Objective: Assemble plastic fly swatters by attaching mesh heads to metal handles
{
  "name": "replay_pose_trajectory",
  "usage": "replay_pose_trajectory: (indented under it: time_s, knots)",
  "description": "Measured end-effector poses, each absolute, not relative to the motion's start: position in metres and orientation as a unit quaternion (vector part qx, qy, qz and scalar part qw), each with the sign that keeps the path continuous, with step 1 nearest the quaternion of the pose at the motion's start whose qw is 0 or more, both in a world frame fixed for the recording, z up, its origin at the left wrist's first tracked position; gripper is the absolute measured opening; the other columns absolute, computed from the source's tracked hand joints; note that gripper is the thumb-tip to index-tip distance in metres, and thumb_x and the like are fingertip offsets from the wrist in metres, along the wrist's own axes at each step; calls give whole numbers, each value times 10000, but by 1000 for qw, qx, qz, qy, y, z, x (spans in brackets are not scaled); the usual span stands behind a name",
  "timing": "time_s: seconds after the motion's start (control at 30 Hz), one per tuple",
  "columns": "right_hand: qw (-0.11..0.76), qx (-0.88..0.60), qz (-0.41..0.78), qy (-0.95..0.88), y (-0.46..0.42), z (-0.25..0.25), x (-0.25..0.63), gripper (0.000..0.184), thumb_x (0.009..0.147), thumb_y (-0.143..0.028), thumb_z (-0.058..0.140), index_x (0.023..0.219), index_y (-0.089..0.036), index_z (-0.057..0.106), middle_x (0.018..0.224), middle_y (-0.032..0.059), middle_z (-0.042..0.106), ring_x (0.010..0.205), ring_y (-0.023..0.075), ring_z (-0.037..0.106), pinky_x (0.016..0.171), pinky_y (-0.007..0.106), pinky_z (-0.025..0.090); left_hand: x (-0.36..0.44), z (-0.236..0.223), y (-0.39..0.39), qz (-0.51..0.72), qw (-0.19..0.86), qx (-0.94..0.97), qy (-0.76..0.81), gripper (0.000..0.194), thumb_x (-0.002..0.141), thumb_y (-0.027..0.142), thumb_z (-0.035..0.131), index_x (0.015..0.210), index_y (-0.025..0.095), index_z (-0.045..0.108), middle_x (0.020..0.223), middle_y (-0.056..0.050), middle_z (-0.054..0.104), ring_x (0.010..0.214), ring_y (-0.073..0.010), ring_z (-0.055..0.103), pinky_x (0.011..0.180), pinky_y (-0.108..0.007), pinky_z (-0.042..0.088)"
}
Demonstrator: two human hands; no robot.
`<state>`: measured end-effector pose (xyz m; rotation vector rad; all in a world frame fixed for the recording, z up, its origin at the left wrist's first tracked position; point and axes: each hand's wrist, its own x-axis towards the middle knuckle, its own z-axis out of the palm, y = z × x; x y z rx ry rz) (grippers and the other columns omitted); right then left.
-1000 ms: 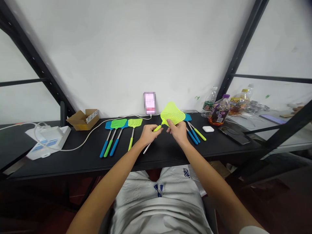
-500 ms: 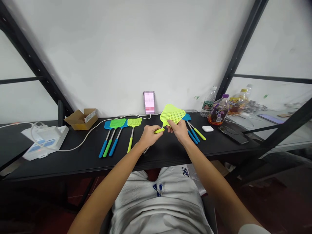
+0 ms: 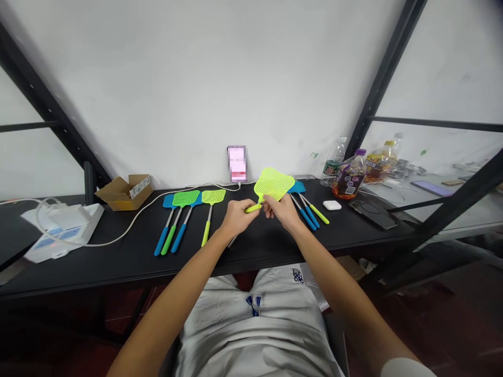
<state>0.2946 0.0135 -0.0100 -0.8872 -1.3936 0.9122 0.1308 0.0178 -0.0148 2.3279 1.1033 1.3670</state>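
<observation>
Between my hands, above the middle of the table, is a yellow-green fly swatter (image 3: pixel 274 182) with a perforated head. My right hand (image 3: pixel 283 210) pinches the lower edge of the head near its neck. My left hand (image 3: pixel 237 217) is closed around the yellow-green handle (image 3: pixel 252 208), whose end points toward the neck. A thin metal rod (image 3: pixel 232 241) shows below my left hand; where it joins is hidden. To the left lie several swatters: a green one (image 3: pixel 186 198), blue ones (image 3: pixel 178 238) and a yellow-green one (image 3: pixel 213 197).
More swatters (image 3: pixel 310 215) lie right of my right hand, beside a white earbud case (image 3: pixel 332 205) and a dark phone (image 3: pixel 372 214). Two bottles (image 3: pixel 349 175) stand behind. A lit phone (image 3: pixel 237 164) leans on the wall. Left are a cardboard box (image 3: pixel 124 193), a power strip (image 3: pixel 65 230) and a white cable.
The view has shifted slightly, so the table items sit a little further left. Both hands keep their hold on the fly swatter, with hardly any change between them.
</observation>
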Motion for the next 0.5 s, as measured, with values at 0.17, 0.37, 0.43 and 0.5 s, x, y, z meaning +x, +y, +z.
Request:
replay_pose_trajectory:
  time_s: [0.17,0.37,0.43,0.5]
  knots:
    - [567,-350,425,-613,13,-11,289,251,801,-395,633,708,-162,626,547,-19,571,410,95,515,364,202,345,132,-14,17,484,113,785,371,178,814,292,620,731,153,693,624,27,619,569,-87,476,557,-211,341]
    - [730,-371,330,-470,26,-7,307,289,820,-431,629,717,-163,606,493,-47,483,399,78,444,375,205,305,129,-15,23,478,69,747,456,443,874,495,548,575,168,539,523,41,429,525,-91,364,532,-244,257]
    - [774,-372,299,-417,29,-6,313,325,842,-475,605,731,-171,581,495,-58,455,397,79,426,380,214,302,128,-17,28,436,52,750,495,485,891,509,510,539,176,504,509,30,423,518,-102,372,537,-261,233]
    - [789,-377,278,-398,30,-6,316,357,867,-521,562,753,-182,555,495,-69,425,400,86,419,393,225,314,127,-20,32,387,41,752,533,493,901,521,479,545,183,525,526,6,480,532,-123,421,545,-273,221]
